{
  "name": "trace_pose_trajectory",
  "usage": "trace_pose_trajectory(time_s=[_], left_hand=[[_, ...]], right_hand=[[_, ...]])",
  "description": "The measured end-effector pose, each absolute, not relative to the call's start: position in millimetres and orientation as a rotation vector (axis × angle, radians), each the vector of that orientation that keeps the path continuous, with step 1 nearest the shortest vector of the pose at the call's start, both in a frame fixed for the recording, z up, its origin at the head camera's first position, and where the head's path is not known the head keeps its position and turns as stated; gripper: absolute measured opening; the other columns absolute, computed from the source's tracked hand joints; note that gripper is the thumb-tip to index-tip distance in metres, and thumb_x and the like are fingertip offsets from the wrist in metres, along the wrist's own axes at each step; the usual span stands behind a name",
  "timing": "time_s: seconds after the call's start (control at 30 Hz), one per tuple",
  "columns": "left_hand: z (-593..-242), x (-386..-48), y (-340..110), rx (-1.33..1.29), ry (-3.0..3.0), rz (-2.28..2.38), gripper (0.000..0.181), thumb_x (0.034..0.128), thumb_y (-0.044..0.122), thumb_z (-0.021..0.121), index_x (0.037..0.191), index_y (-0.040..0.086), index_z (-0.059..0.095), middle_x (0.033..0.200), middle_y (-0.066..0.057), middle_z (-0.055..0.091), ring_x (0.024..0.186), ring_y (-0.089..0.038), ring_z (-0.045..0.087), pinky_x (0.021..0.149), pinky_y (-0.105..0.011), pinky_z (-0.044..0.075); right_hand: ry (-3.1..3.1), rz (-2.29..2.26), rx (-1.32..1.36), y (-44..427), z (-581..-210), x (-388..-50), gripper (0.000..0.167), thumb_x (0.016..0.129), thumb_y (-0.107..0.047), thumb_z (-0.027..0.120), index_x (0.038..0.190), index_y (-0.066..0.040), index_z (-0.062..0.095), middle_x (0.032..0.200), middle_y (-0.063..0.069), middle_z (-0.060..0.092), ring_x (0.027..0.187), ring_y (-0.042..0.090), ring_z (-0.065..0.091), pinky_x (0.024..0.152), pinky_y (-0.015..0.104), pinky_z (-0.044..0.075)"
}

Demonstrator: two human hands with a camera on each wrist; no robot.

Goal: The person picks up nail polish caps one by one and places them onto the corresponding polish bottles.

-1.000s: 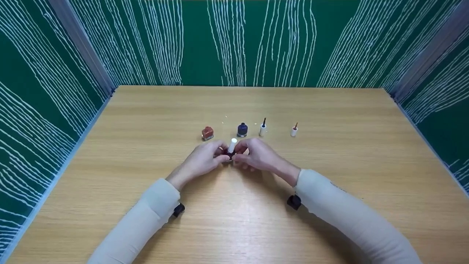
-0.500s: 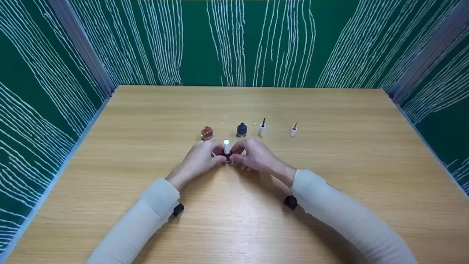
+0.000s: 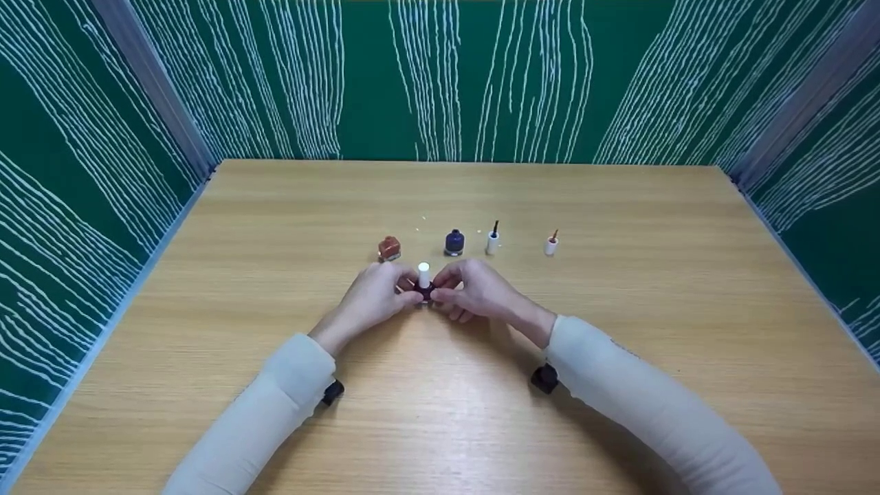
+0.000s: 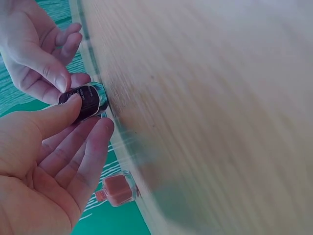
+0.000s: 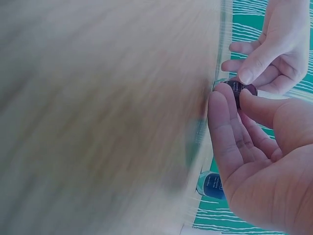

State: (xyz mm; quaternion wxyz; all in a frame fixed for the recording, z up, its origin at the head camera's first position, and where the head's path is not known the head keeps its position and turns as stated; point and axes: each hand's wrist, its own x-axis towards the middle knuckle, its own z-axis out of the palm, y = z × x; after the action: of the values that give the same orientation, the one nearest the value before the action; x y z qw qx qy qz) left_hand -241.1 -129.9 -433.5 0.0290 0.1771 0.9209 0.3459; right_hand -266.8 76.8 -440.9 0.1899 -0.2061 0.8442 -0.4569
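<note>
A dark nail polish bottle (image 3: 425, 293) stands upright on the table between the two hands, its white cap (image 3: 424, 275) pointing up. From the left side, my left hand (image 3: 375, 294) pinches the bottle between thumb and fingers. My right hand (image 3: 481, 291) pinches it from the other side. In the left wrist view the bottle's printed label (image 4: 87, 100) shows beside the left thumb. Just beyond the left hand sits an uncapped orange-red polish bottle (image 3: 389, 248). Behind the right hand is an uncapped dark blue polish bottle (image 3: 454, 243), also seen partly in the right wrist view.
Two white caps stand with brushes upward: a dark-brush cap (image 3: 492, 242) right of the blue bottle, and an orange-brush cap (image 3: 551, 245) farther right. Tiny white specks lie near the blue bottle. Green, white-streaked walls (image 3: 399, 82) border the wooden table (image 3: 440, 426).
Both hands have shifted the dark nail polish bottle slightly left. Its cap leaned right a second ago and now stands straight. During the last half second almost nothing has moved.
</note>
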Motion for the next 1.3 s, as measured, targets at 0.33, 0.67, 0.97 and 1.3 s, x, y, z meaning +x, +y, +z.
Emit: trace_pose_trajectory(time_s=[0.33, 0.67, 0.97, 1.3], left_hand=[[-436, -242, -131, 0.590, 2.895, 1.013, 0.019, 0.0890, 0.012, 0.079, 0.108, 0.009, 0.076, 0.103, -0.004, 0.076, 0.093, -0.016, 0.072, 0.088, -0.037, 0.054], [-434, -242, -131, 0.579, 2.882, 1.012, 0.020, 0.0888, 0.011, 0.079, 0.109, 0.009, 0.076, 0.104, -0.005, 0.076, 0.094, -0.017, 0.072, 0.089, -0.036, 0.054], [-433, -243, -132, 0.555, 2.862, 1.033, 0.020, 0.0883, 0.011, 0.080, 0.108, 0.010, 0.076, 0.101, -0.003, 0.076, 0.091, -0.015, 0.071, 0.086, -0.035, 0.054], [-412, -244, -139, 0.542, 2.859, 0.912, 0.029, 0.0870, 0.011, 0.080, 0.114, 0.001, 0.073, 0.104, -0.011, 0.075, 0.097, -0.022, 0.070, 0.089, -0.040, 0.053]], right_hand=[[2.358, -1.299, -0.537, 76, -442, -266, 0.019, 0.096, -0.008, 0.071, 0.112, 0.001, 0.069, 0.093, 0.012, 0.072, 0.063, 0.019, 0.070, 0.057, 0.034, 0.060], [2.344, -1.297, -0.520, 76, -442, -266, 0.020, 0.096, -0.008, 0.070, 0.114, 0.001, 0.068, 0.096, 0.012, 0.072, 0.064, 0.021, 0.070, 0.058, 0.034, 0.060], [2.358, -1.272, -0.546, 77, -441, -265, 0.018, 0.097, -0.008, 0.069, 0.113, 0.001, 0.068, 0.096, 0.013, 0.072, 0.063, 0.020, 0.071, 0.055, 0.034, 0.059], [2.376, -1.210, -0.579, 87, -430, -264, 0.022, 0.097, -0.012, 0.070, 0.114, 0.002, 0.065, 0.096, 0.016, 0.071, 0.062, 0.019, 0.070, 0.054, 0.034, 0.059]])
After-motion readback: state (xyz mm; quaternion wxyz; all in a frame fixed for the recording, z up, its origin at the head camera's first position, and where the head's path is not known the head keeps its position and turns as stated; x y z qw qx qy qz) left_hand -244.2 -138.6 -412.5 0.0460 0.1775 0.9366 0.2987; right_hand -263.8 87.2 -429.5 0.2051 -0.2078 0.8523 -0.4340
